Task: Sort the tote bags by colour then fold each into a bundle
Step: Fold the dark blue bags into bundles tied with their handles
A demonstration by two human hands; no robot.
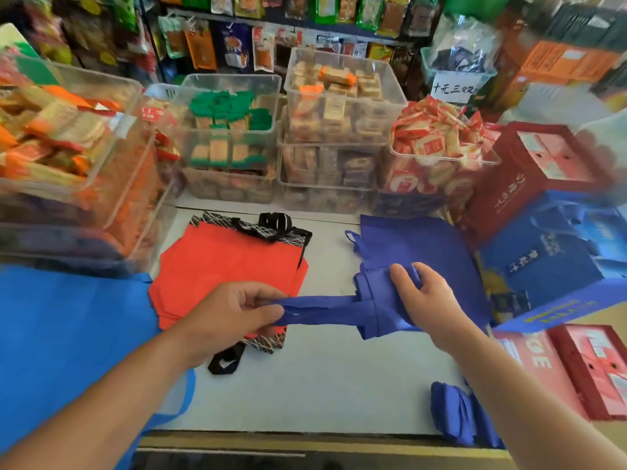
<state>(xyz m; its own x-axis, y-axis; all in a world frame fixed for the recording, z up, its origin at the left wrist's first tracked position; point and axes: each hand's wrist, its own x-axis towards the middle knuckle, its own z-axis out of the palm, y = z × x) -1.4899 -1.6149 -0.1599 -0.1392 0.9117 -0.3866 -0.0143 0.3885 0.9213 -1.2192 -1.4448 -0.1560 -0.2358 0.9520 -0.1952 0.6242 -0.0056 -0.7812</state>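
A folded purple-blue tote bag [376,303] is held above the white table [325,381]. My right hand [424,296] grips its rolled body, and my left hand [234,310] pinches its handle straps, pulled out to the left. Behind it more purple-blue bags [424,245] lie flat. A stack of red bags with black patterned trim [224,266] lies left of centre. Light blue bags [68,334] cover the near left. A folded purple-blue bundle [454,415] sits at the near right edge, partly under my right forearm.
Clear plastic bins of packaged snacks [234,137] line the back and left of the table. Red and blue gift boxes [549,232] stand at the right. The table's front edge [305,442] runs along the bottom.
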